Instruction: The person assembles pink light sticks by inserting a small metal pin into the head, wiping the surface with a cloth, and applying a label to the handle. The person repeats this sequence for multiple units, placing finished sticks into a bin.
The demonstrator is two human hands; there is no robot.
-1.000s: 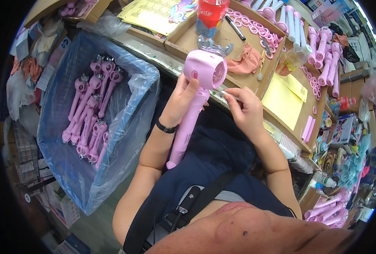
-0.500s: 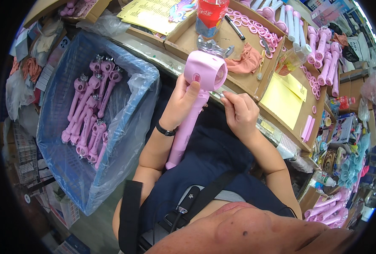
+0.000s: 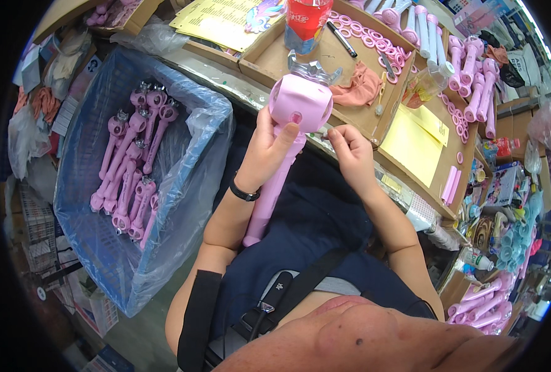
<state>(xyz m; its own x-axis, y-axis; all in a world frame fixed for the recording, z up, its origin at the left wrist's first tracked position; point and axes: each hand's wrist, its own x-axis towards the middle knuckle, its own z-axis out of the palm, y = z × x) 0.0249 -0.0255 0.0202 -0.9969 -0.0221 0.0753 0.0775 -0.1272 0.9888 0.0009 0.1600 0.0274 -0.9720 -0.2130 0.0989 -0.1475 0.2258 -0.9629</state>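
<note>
A pink toy wand (image 3: 267, 195) stands slanted in front of me, its lower end against my dark clothing. On top of its round, hollow head sits a silver crown (image 3: 313, 72), and a small deeper-pink spot shows low on the head. Wrapped round the wand just under and beside the head is my left hand (image 3: 264, 147), thumb across the front. Close by on the right, apart from the wand, my right hand (image 3: 353, 154) is closed in a pinch; whatever lies between its fingertips is too small to make out.
To the left, a blue basket (image 3: 80, 133) lined with plastic holds several crowned pink wands (image 3: 126, 139). Cardboard trays (image 3: 375, 121) ahead carry pink rings (image 3: 381, 44), a marker (image 3: 342, 39), an orange cloth (image 3: 357, 85), bottles and yellow paper (image 3: 415, 149). More wand parts (image 3: 489, 93) lie right.
The wand's head has turned slightly in my left hand, so the deeper-pink spot faces me more. My right hand has shifted a little and its fingers have lifted.
</note>
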